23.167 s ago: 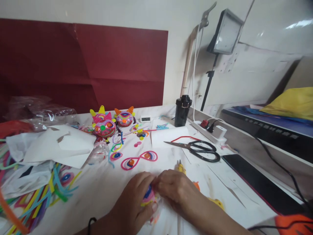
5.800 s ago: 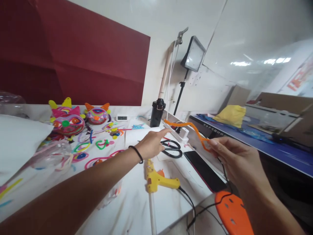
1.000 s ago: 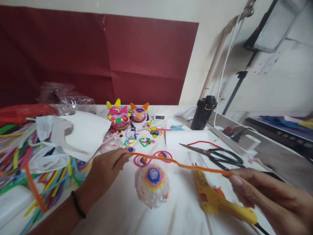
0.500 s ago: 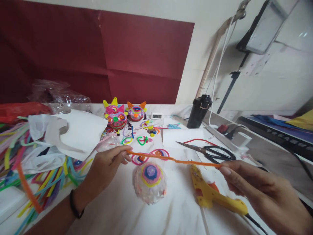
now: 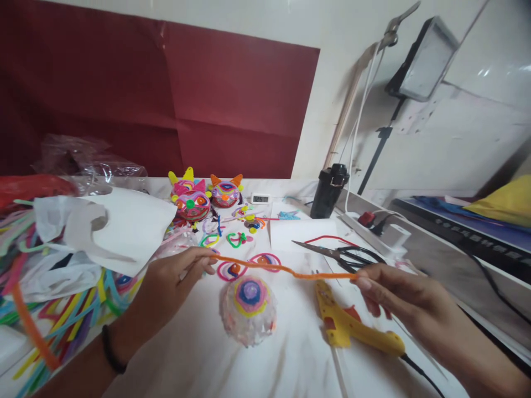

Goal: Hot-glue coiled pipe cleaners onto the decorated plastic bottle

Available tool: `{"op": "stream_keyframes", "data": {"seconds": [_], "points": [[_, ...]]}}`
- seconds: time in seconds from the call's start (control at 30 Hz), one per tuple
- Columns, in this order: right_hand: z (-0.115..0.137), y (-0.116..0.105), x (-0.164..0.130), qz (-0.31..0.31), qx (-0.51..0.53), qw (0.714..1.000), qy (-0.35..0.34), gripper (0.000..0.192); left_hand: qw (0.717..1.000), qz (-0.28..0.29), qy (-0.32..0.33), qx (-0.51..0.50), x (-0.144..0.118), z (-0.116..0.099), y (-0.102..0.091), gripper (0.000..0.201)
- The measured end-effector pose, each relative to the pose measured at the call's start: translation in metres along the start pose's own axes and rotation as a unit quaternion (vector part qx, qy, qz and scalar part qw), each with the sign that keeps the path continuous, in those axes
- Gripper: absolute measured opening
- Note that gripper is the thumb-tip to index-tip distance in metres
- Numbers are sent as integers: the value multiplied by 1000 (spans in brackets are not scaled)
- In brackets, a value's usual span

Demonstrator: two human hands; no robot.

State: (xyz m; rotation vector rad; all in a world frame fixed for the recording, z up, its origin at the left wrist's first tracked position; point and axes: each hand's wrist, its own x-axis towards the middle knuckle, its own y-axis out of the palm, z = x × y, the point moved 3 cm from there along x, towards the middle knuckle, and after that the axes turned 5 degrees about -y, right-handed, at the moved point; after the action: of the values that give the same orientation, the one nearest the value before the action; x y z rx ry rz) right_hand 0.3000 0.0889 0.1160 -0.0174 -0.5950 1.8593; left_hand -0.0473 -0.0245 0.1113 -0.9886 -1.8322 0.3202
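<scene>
An orange pipe cleaner [image 5: 269, 267] stretches between my hands, slightly bent near its middle. My left hand [image 5: 174, 287] pinches its left end, and my right hand [image 5: 398, 293] pinches the right end. Below it on the table sits a pale rounded ball [image 5: 249, 326] with a purple, blue, pink and yellow ringed patch. Two pink-rimmed eye shapes of coiled pipe cleaner, one on the left [image 5: 233, 270] and one on the right [image 5: 264, 261], lie just behind the pipe cleaner. Close to my right hand rests a yellow glue gun [image 5: 352, 326], with black-handled scissors [image 5: 340, 254] behind it.
Loose colourful pipe cleaners [image 5: 70, 315] and white paper [image 5: 136, 226] cover the left side. Decorated animal-like balls [image 5: 193, 204] and a small digital clock [image 5: 260, 198] stand at the back. A black bottle [image 5: 328, 192] and a power strip [image 5: 377, 226] are at the right.
The whole view has shifted a little. My right hand has come slightly closer to my left, and the pipe cleaner between them sags a bit more.
</scene>
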Motion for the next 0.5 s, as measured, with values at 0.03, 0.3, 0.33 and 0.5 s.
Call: {"op": "stream_keyframes", "data": {"seconds": [0.03, 0.3, 0.33, 0.5], "points": [[3, 4, -1, 47, 39, 998, 18, 45, 1000, -9, 1, 9, 0, 0, 0, 20], [4, 41, -8, 354, 273, 892, 60, 61, 993, -60, 72, 73, -8, -21, -3, 17], [6, 43, -6, 375, 287, 880, 51, 70, 991, -64, 84, 77, -10, -24, -3, 17], [33, 41, 12, 301, 222, 926, 45, 73, 983, -85, 133, 90, -22, -39, 3, 17]]}}
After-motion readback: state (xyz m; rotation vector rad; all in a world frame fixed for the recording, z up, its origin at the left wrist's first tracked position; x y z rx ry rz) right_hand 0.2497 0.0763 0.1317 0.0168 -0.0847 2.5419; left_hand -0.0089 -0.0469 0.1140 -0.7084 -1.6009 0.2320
